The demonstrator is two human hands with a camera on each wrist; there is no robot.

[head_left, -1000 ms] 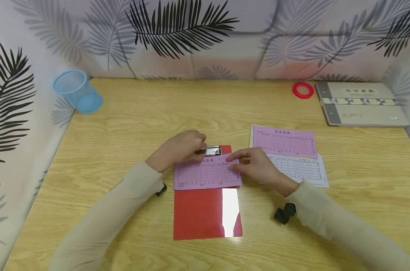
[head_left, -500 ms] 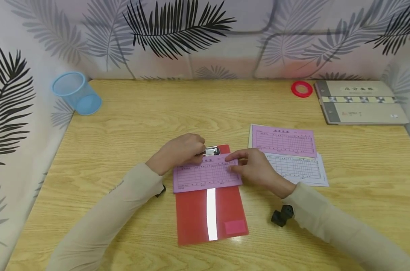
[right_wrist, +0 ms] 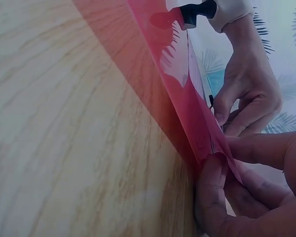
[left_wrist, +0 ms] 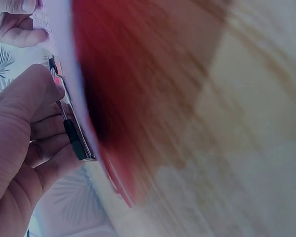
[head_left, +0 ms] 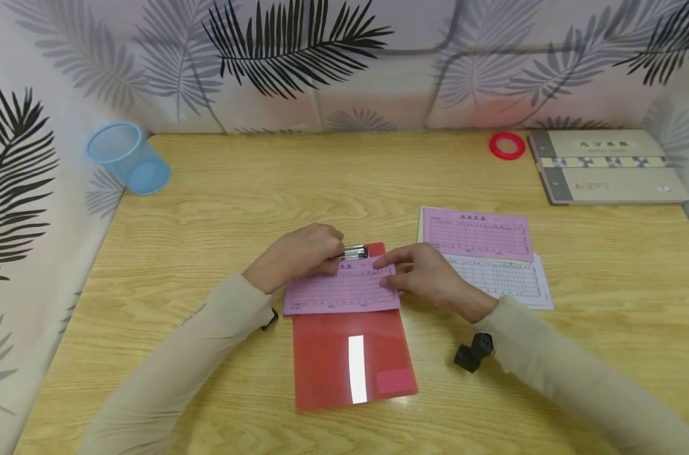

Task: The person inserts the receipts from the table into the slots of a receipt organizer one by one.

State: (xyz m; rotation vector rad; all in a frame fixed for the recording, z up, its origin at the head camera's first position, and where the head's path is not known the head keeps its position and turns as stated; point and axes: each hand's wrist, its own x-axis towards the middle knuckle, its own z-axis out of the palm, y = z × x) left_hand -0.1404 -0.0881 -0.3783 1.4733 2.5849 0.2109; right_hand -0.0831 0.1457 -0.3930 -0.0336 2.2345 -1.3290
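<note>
A red clipboard (head_left: 322, 366) is in the middle of the head view, its metal clip (head_left: 356, 253) at the far end. My left hand (head_left: 304, 256) pinches the clip with thumb and curled fingers, as the left wrist view shows at the clip's dark-tipped lever (left_wrist: 74, 138). Across the board's upper part lies a pink printed form (head_left: 344, 294), its top edge at the clip. With thumb and fingers my right hand (head_left: 426, 272) pinches the form's right edge, and in the right wrist view the paper bends there. Part of the clip is hidden behind my left fingers.
To the right lie another pink form (head_left: 475, 234) and white printed sheets (head_left: 498, 278), overlapping. At the back right are a red tape ring (head_left: 506, 146) and a beige ledger book (head_left: 612, 180). A blue mesh cup (head_left: 131, 158) is at the back left.
The clipboard's near end has swung slightly right and its glare strip has narrowed. The pink form has shifted a little left and away from me. Both hands keep their hold.
</note>
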